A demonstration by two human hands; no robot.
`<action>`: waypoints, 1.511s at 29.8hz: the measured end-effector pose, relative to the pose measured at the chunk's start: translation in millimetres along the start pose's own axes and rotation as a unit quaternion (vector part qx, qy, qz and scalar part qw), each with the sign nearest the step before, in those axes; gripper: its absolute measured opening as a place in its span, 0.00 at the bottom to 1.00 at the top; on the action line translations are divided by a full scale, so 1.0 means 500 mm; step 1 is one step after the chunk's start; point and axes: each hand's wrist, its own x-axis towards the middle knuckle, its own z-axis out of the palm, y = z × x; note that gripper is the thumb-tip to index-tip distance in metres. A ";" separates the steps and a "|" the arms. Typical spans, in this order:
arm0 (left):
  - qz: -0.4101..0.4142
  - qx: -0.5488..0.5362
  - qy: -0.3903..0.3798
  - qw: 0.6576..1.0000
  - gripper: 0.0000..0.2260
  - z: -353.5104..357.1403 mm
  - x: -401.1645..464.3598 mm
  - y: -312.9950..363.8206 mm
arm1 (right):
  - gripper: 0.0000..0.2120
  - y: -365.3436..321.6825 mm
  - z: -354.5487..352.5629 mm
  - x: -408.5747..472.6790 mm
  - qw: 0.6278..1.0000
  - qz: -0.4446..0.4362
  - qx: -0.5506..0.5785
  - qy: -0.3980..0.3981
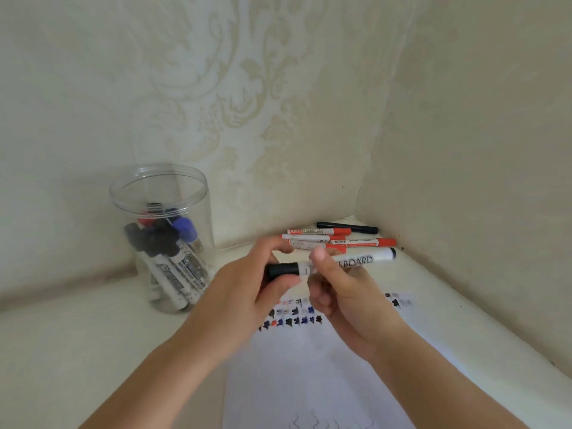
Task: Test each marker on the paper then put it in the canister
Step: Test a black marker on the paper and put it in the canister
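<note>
- Whiteboard marker [356, 262] held level above the paper [309, 366], black cap [281, 270] toward 9 o'clock, tail end toward 3 o'clock; held crosswise, probably so that cap and barrel can be pulled apart or pushed together along one line.
- Left hand [263, 283] curled round the cap, thumb and fingers wrapped on it.
- Right hand [337, 292] pinching the barrel just beside the cap, thumb on top, remaining fingers folded beneath; printed lettering left showing to the 3 o'clock side.
- Cannot tell whether cap is going on or coming off; seam between cap and barrel partly hidden by fingers.
- Paper lying flat at 6 o'clock from the hands, rows of black, blue and red test marks [294, 317] near its far edge, a few squiggles at the near edge; wide blank band between them, open for a further stroke.
- Canister [161, 236] standing upright at 9 o'clock, lid off, mouth open upward, several capped markers leaning inside; clear of the paper, so a drop-in from above looks unobstructed.
- Loose markers [334, 238], mostly red plus one black, lying at 12 o'clock against the wall corner [359, 193], seemingly the untested supply.
- Walls closing in at 12 and 3 o'clock; freest room toward 9 and 6 o'clock.
</note>
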 end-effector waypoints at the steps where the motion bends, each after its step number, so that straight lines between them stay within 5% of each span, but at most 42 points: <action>1: -0.008 -0.004 0.041 0.999 0.07 -0.027 0.000 -0.003 | 0.20 -0.010 0.007 0.005 1.000 0.015 0.000 -0.006; 8: -0.003 0.035 0.301 0.953 0.03 -0.240 -0.022 -0.003 | 0.06 -0.030 0.037 0.055 0.979 -0.030 -0.194 0.059; 12: 0.015 0.121 0.329 0.936 0.08 -0.302 -0.010 -0.002 | 0.03 -0.022 0.047 0.074 0.929 -0.092 -0.348 0.084; 18: 0.069 0.150 0.392 0.905 0.10 -0.344 0.022 0.011 | 0.03 0.007 0.034 0.075 0.922 -0.097 -0.364 0.094; 21: 0.038 0.210 0.324 0.922 0.11 -0.335 0.055 -0.007 | 0.03 0.018 0.020 0.076 0.920 -0.093 -0.369 0.094; 27: -0.032 0.366 0.034 0.930 0.25 -0.255 0.075 -0.069 | 0.03 0.022 -0.008 0.074 0.916 -0.102 -0.378 0.092; 30: -0.034 0.360 0.090 0.928 0.24 -0.236 0.067 -0.070 | 0.04 0.021 -0.029 0.071 0.916 -0.100 -0.375 0.100; 33: 0.051 0.307 0.198 0.930 0.16 -0.205 0.061 -0.036 | 0.04 0.021 -0.052 0.075 0.913 -0.095 -0.381 0.112; 36: 0.098 0.129 0.129 0.978 0.13 -0.130 0.065 -0.002 | 0.03 0.021 -0.079 0.082 0.905 -0.088 -0.400 0.120; 41: 0.019 0.106 -0.074 0.991 0.09 0.024 0.108 -0.076 | 0.01 0.020 -0.125 0.115 0.856 -0.092 -0.494 0.124; 45: -0.006 0.190 -0.128 0.973 0.14 0.119 0.155 -0.163 | 0.10 0.027 -0.165 0.166 0.760 -0.108 -0.630 0.117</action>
